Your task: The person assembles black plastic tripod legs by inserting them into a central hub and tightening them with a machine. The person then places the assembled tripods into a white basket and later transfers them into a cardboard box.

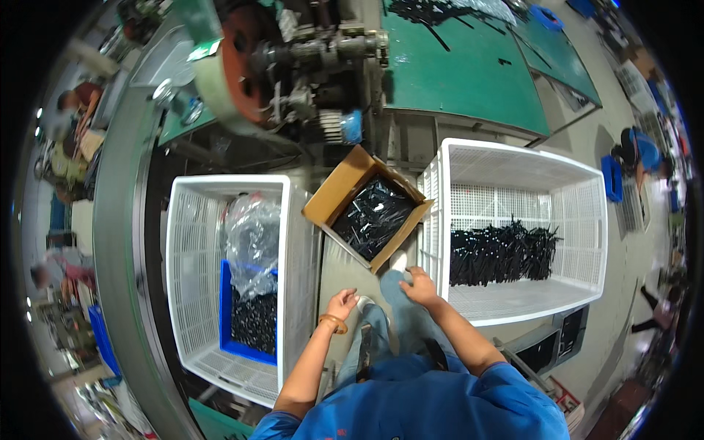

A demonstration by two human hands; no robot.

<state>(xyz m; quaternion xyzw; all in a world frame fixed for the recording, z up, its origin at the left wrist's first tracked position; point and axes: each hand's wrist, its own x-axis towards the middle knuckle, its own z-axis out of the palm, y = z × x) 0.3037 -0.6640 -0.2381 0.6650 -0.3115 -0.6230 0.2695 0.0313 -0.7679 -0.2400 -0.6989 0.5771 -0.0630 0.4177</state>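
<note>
from my remote view, the brown open-topped cardboard box (334,194) sits at the middle of the frame, full of glossy black slender pieces (375,214). it lies up the frame from both hands. its edges run diagonally, and one corner points down toward the gap between the hands; the opening looks nearly square, so i cannot pick out a long axis.

the left hand (342,303) is below and slightly left of that corner, loosely curled, with nothing visible in it. the right hand (420,284) is below and to the right, fingers bent, thumb apart, and i see nothing gripped there either. both look apart from the box and about equally near it; i cannot call one clearly closer.

left of the box stands a white perforated plastic crate (231,180), holding a blue rectangular plastic tray (226,301) of small black parts and a crumpled clear plastic bag (253,224). to the right, a larger white perforated plastic crate (528,156) holds a bank of thin black strips (506,257). a green-topped desk (455,84) spans the upper right.
</note>
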